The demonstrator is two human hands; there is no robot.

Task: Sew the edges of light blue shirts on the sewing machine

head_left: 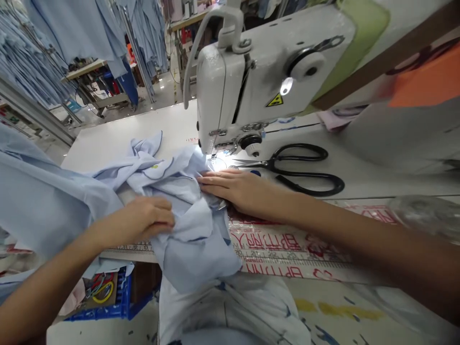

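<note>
Light blue fabric lies bunched on the sewing machine table and hangs over its front edge. My right hand rests on the cloth beside the lit needle area, fingers extended and pointing left. My left hand is at the left part of the fabric, its fingers curled; whatever lies between them is hidden. The white sewing machine stands over the cloth, its presser foot partly hidden by fabric and glare. Black-handled scissors lie right of the needle, behind my right forearm.
A ruler strip with red print runs along the table front. Below the table at left is a blue crate with small tools. More blue garments hang on racks at the back left. Orange material is at the upper right.
</note>
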